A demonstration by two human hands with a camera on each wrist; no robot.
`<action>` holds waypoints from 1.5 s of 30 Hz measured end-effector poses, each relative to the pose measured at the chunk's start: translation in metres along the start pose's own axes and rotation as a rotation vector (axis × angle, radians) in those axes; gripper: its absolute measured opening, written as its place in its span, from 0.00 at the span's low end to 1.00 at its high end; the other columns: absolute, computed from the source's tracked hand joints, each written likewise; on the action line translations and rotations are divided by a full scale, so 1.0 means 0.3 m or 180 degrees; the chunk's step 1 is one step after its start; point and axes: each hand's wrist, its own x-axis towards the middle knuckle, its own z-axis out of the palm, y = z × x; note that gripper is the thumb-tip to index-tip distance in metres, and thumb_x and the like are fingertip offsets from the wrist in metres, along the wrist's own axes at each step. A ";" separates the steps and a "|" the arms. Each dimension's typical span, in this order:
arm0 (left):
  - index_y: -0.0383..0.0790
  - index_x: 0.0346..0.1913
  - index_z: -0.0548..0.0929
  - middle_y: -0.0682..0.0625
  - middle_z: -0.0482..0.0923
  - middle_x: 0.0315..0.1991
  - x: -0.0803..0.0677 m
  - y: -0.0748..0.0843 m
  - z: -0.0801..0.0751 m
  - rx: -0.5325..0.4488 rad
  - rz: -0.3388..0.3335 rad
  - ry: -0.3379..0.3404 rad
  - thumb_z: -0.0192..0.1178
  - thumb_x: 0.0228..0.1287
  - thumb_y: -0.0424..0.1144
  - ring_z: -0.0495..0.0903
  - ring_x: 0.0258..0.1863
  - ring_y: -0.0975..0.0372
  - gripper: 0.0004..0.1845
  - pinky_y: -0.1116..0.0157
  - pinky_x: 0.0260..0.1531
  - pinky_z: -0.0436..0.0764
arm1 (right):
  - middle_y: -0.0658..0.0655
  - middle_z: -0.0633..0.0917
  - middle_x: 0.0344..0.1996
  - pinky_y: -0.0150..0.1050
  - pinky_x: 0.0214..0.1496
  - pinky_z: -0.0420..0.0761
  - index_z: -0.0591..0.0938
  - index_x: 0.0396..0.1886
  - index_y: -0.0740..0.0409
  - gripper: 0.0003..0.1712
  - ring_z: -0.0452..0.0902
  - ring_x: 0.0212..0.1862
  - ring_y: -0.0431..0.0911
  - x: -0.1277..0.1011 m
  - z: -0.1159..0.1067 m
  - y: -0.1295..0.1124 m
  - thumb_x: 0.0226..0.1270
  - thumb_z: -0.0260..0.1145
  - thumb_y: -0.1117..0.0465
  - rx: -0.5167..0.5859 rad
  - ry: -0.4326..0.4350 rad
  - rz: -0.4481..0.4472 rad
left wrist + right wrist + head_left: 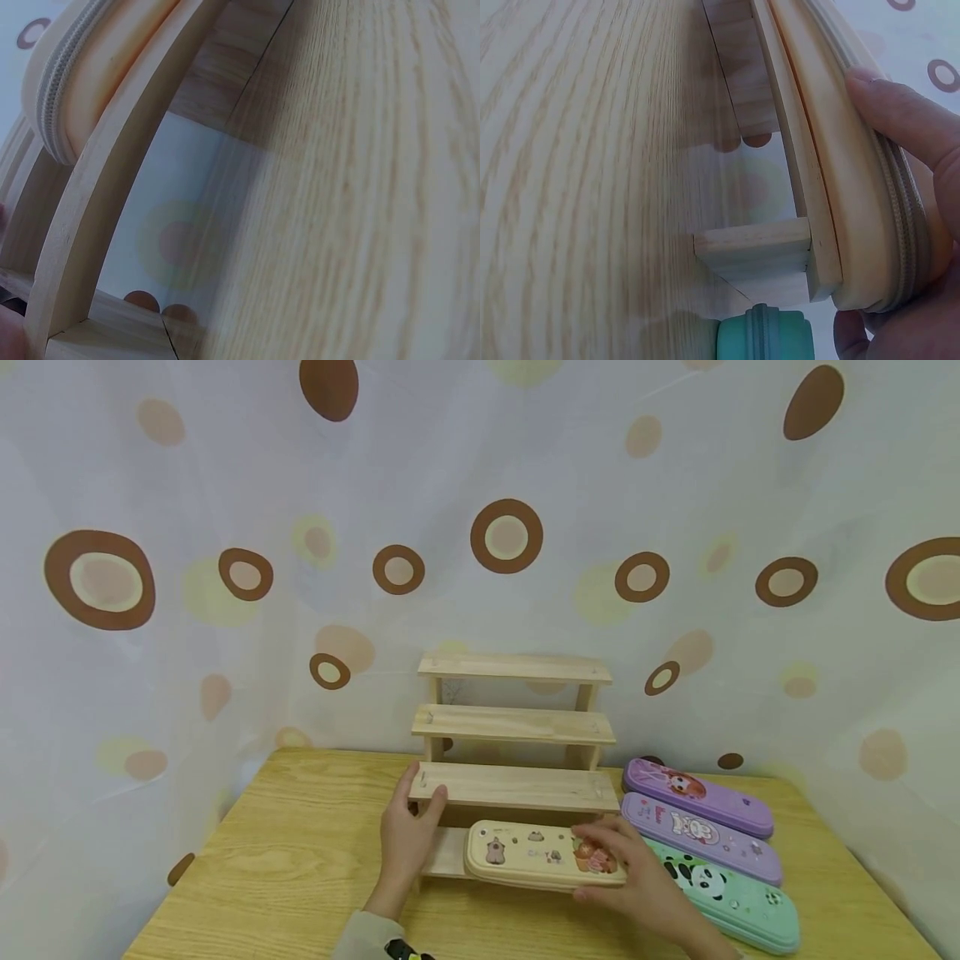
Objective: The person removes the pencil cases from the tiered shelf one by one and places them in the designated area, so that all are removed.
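One cream pencil case (543, 856) is lying on the lowest step of one four-step wooden rack (514, 787), long axis running 9-to-3. The right hand (637, 877) is gripping its 3 o'clock end; the left hand (411, 835) is clasping the rack's 9 o'clock side. Three more cases, two purple (697, 795) and one green (738, 902), are lying at 3 o'clock.

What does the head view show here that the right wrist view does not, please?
Only the head view shows the left hand gripping the wooden rack, and the two purple cases beside it. Only the right wrist view shows the cream case's zip close up. Both show the right hand holding the cream case on the lowest step, the green case and the table.
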 end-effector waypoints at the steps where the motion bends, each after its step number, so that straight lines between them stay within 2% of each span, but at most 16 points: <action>1: 0.56 0.65 0.64 0.54 0.66 0.61 -0.001 0.001 -0.001 -0.0009 0.0005 -0.0006 0.58 0.56 0.58 0.66 0.58 0.60 0.34 0.58 0.53 0.70 | 0.43 0.70 0.48 0.37 0.52 0.69 0.75 0.57 0.41 0.40 0.67 0.49 0.39 -0.002 0.002 0.010 0.38 0.75 0.43 0.0003 -0.0026 0.0062; 7: 0.55 0.65 0.64 0.53 0.65 0.61 -0.002 0.000 -0.001 -0.0027 -0.0002 -0.0008 0.59 0.56 0.58 0.66 0.58 0.60 0.34 0.58 0.53 0.69 | 0.41 0.68 0.47 0.43 0.52 0.68 0.74 0.59 0.40 0.44 0.65 0.49 0.39 -0.014 0.002 0.031 0.36 0.73 0.38 -0.0040 -0.0124 0.0281; 13: 0.53 0.65 0.64 0.51 0.66 0.61 -0.003 -0.002 0.000 -0.0027 0.0062 0.0020 0.59 0.56 0.57 0.66 0.58 0.58 0.34 0.57 0.53 0.70 | 0.41 0.68 0.47 0.46 0.53 0.68 0.73 0.58 0.33 0.44 0.65 0.49 0.39 -0.026 -0.010 0.021 0.34 0.74 0.38 -0.0059 -0.0142 0.0401; 22: 0.54 0.66 0.63 0.53 0.65 0.62 -0.002 0.002 0.000 -0.0047 0.0009 -0.0022 0.59 0.56 0.57 0.65 0.59 0.59 0.34 0.59 0.54 0.69 | 0.44 0.68 0.45 0.38 0.52 0.69 0.72 0.59 0.36 0.44 0.65 0.49 0.40 -0.048 -0.030 0.017 0.35 0.75 0.41 0.0104 -0.0141 0.0392; 26: 0.55 0.66 0.63 0.53 0.65 0.62 -0.002 0.004 -0.002 -0.0048 -0.0003 -0.0049 0.59 0.56 0.57 0.65 0.59 0.59 0.34 0.58 0.53 0.69 | 0.43 0.68 0.44 0.37 0.51 0.68 0.72 0.60 0.36 0.45 0.66 0.47 0.39 -0.058 -0.040 0.022 0.34 0.74 0.38 0.0002 -0.0131 0.0427; 31: 0.54 0.66 0.63 0.52 0.65 0.62 -0.001 0.006 -0.004 -0.0033 0.0024 -0.0057 0.58 0.57 0.57 0.66 0.58 0.58 0.34 0.56 0.52 0.70 | 0.45 0.69 0.44 0.33 0.46 0.70 0.73 0.60 0.39 0.45 0.67 0.44 0.39 -0.069 -0.058 0.014 0.35 0.75 0.40 -0.0016 -0.0161 0.0408; 40: 0.56 0.65 0.64 0.53 0.65 0.62 -0.004 0.005 -0.002 -0.0001 0.0020 -0.0045 0.58 0.56 0.59 0.67 0.57 0.59 0.34 0.56 0.51 0.71 | 0.42 0.69 0.41 0.33 0.44 0.70 0.73 0.59 0.34 0.43 0.66 0.43 0.39 -0.099 -0.088 0.041 0.35 0.75 0.40 -0.0059 -0.0291 0.0570; 45: 0.57 0.65 0.64 0.53 0.65 0.61 -0.004 0.004 -0.003 0.0036 0.0021 -0.0023 0.58 0.56 0.59 0.70 0.53 0.58 0.33 0.56 0.49 0.73 | 0.40 0.68 0.43 0.34 0.45 0.70 0.72 0.59 0.33 0.43 0.65 0.45 0.39 -0.114 -0.106 0.046 0.36 0.74 0.39 -0.0173 -0.0349 0.0672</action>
